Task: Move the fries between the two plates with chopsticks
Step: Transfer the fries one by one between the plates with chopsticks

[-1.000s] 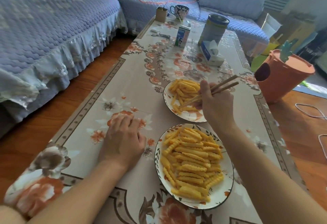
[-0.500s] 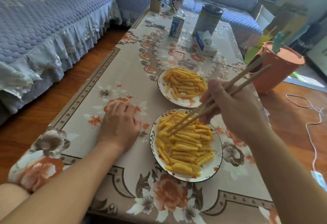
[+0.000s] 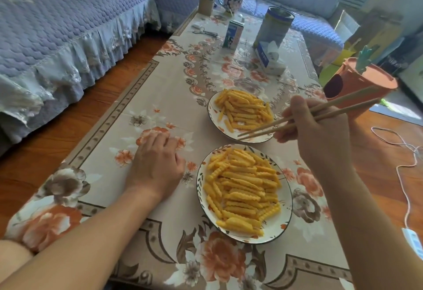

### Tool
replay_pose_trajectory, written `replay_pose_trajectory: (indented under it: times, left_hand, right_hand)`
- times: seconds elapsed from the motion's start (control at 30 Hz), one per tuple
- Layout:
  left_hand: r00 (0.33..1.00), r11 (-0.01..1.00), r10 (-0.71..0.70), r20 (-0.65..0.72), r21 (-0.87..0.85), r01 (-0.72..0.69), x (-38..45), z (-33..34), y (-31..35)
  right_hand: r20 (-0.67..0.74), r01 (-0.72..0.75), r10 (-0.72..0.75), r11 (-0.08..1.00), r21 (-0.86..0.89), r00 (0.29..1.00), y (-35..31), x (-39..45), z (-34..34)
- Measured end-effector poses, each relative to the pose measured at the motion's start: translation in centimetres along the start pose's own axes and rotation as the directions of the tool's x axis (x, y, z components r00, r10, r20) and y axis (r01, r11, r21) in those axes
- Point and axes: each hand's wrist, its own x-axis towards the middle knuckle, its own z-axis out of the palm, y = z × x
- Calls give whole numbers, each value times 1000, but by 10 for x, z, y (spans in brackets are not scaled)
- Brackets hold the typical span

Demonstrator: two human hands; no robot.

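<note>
Hands apart: the right hand (image 3: 320,134) grips chopsticks (image 3: 297,118), tips empty at the far plate (image 3: 214,120); the left hand (image 3: 158,164) lies flat on the table (image 3: 160,83). Fries (image 3: 242,184) heap both plates; a loose pinch could drop 1.

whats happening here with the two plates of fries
A person sits at a low table with a floral cloth. The right hand holds a pair of chopsticks, tips over the near rim of the far plate, with no fry between them. The near plate is also full of crinkle-cut fries. The left hand rests palm down on the cloth.
</note>
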Motion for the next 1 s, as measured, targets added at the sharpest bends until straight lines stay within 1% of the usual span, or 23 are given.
replay_pose_trajectory:
  times: [0.07, 0.13, 0.3, 0.47, 0.57, 0.67, 0.8, 0.9, 1.0]
  left_hand:
    - [1000, 1000, 3, -16, -4, -3, 0, 0, 0]
    - [1000, 1000, 6, -24, -1, -6, 1, 1, 0]
    - [999, 1000, 12, -33, -2, -13, 1, 3, -1]
    - [1000, 1000, 10, -29, -4, -11, 2, 5, -3]
    - [1000, 1000, 8, -27, 1, -8, 2, 6, -3]
    - [1000, 1000, 10, -29, -3, -10, 2, 7, -4]
    - [999, 1000, 12, -42, -13, -13, 3, 7, -4]
    - [999, 1000, 10, -40, -18, -10, 3, 7, -3]
    - [999, 1000, 13, -37, -13, -14, 4, 8, -3]
  right_hand:
    - [-34, -6, 4, 998, -66, 999, 14, 14, 10]
    - [-39, -18, 14, 993, -115, 999, 27, 25, 23]
    - [-97, -23, 12, 993, -115, 995, 43, 38, 48]
    - [-101, -22, 5, 986, -166, 995, 44, 46, 60]
    - [-66, 4, -18, 980, -198, 998, 45, 43, 62]
    - [-41, 20, -28, 982, -190, 999, 46, 37, 63]
    - [-58, 0, -12, 982, -190, 998, 46, 35, 64]
    - [-103, -81, 70, 991, -111, 992, 40, 34, 58]
    - [-135, -106, 105, 994, -2, 985, 25, 26, 40]
